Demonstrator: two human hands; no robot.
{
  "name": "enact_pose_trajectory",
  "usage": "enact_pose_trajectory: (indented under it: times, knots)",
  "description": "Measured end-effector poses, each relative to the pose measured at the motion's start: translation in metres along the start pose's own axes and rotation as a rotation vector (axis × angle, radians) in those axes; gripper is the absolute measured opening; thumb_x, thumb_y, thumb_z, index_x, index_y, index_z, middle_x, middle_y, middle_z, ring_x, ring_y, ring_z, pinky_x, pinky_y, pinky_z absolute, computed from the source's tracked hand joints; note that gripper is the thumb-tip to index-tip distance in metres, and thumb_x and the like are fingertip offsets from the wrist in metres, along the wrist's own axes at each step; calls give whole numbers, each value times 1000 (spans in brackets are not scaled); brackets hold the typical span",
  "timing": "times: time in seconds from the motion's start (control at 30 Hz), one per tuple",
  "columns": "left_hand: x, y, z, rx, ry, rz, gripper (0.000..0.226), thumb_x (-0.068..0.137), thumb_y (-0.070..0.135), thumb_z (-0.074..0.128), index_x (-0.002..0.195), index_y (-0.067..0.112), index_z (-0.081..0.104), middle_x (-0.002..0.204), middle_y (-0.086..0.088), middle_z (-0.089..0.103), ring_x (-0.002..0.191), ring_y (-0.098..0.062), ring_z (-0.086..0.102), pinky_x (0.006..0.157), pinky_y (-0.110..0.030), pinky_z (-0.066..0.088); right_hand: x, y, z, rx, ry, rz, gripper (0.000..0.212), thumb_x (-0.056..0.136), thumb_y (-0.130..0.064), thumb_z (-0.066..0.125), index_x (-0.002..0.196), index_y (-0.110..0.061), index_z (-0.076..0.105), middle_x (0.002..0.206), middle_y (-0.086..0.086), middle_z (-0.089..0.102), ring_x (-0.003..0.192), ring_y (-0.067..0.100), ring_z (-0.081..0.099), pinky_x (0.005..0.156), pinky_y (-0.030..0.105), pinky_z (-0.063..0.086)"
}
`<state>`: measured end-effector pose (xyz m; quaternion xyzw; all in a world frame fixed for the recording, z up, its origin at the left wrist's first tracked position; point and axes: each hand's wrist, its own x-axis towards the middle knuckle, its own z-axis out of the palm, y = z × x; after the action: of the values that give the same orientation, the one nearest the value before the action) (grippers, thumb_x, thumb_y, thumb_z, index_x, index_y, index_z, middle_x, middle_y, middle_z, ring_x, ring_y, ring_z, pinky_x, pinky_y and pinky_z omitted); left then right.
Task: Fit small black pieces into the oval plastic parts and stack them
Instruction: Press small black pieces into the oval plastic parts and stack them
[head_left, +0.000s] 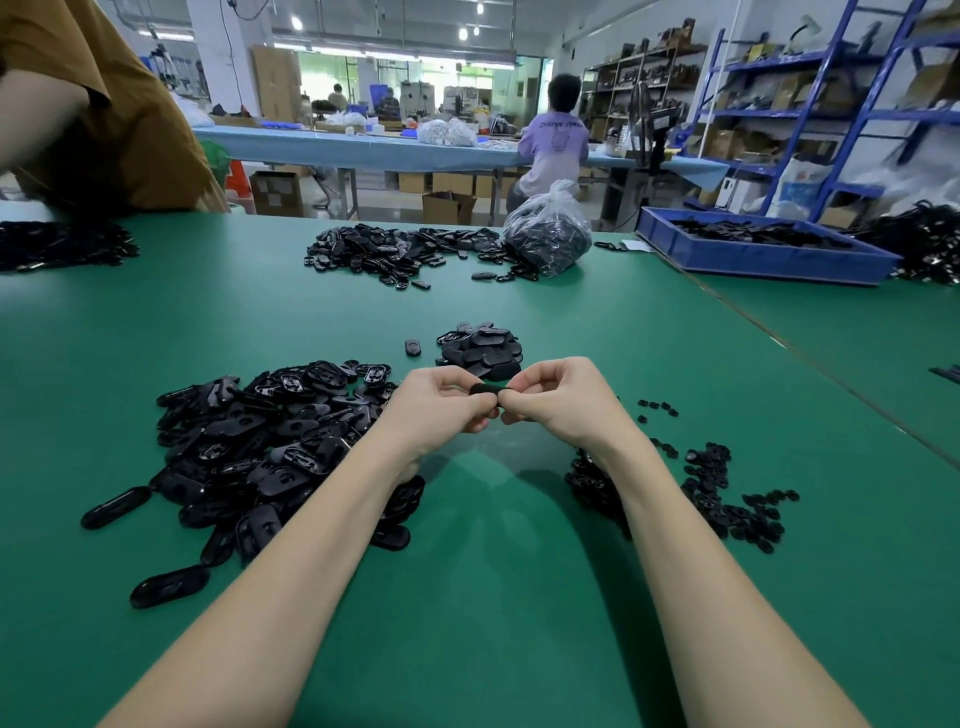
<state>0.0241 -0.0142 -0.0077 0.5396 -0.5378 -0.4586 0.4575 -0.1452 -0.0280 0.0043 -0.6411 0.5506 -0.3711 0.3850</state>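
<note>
Above the green table (493, 545), my left hand (441, 402) and my right hand (558, 397) meet at the centre, both pinching one black oval plastic part (485, 389) between their fingertips. Whether a small piece is in it is hidden by my fingers. A big loose heap of black oval parts (260, 447) lies to the left under my left forearm. A scatter of small black pieces (727, 488) lies to the right beside my right forearm. Just beyond my hands sits a small pile of oval parts (483, 345), with one single part (412, 347) to its left.
Farther back lie another spread of black parts (395, 252) and a clear plastic bag of parts (548, 239). A blue bin (753, 254) stands at the back right. A person in a brown top (104, 114) works at the far left, with more parts (57, 244) there.
</note>
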Motion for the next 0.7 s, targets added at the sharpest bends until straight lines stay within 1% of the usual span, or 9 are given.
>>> enact_pose_trajectory:
  times: [0.1,0.17,0.27,0.33,0.4,0.47,0.5,0.57,0.7]
  knots:
    - [1,-5,5,27,51,18,9,86,6,73,81,12,68,73,-4,76,60,-9,64,65,-19,55,1,1,1,-46,23,-11,4,79,-18,76,80,-17,72,68,-2,76,73,9,70,78,28,55]
    - [2,-6,5,66,57,46,8,87,11,73,83,16,69,73,-1,76,62,-9,65,65,-20,55,0,1,2,-38,39,-14,4,80,-17,76,80,-16,72,68,-2,76,73,7,73,75,26,56]
    - [3,-4,-2,145,23,166,7,89,17,73,93,23,72,81,4,76,75,-13,71,71,-25,57,-3,0,0,211,17,17,7,84,-9,79,82,-10,72,73,3,76,71,16,77,67,22,57]
    - [3,-2,-7,318,54,315,17,86,21,76,101,28,72,89,11,75,79,-5,69,72,-16,54,-4,-2,-4,363,-10,58,9,86,-7,79,89,-6,71,75,9,75,68,18,76,64,19,57]
    - [2,0,-11,462,76,418,20,83,24,79,100,30,72,86,19,71,77,2,66,70,-4,45,-3,-2,-8,420,-22,103,14,86,-8,79,98,-6,70,82,12,76,69,19,76,69,23,60]
    - [3,-1,-13,576,86,429,16,82,34,80,95,33,72,82,21,70,76,3,65,68,-3,42,-1,1,-11,347,-11,132,15,87,-13,78,99,-11,70,94,9,77,73,21,78,79,28,61]
    - [6,-2,-12,629,105,415,15,81,39,80,93,35,71,83,22,71,75,1,65,70,-8,45,1,3,-13,243,12,134,13,86,-17,76,98,-16,70,96,5,78,75,19,78,81,30,60]
    - [17,-5,-11,696,163,379,16,80,41,79,93,35,71,87,22,71,75,0,63,75,-22,51,4,8,-14,7,86,107,9,85,-24,73,94,-25,71,92,-4,78,78,11,77,73,27,53]
    - [58,2,-2,721,257,292,18,81,34,76,98,32,71,96,13,72,86,-14,65,85,-32,55,8,13,-8,-170,139,19,1,84,-28,72,84,-29,71,78,-17,73,79,0,67,59,8,41]
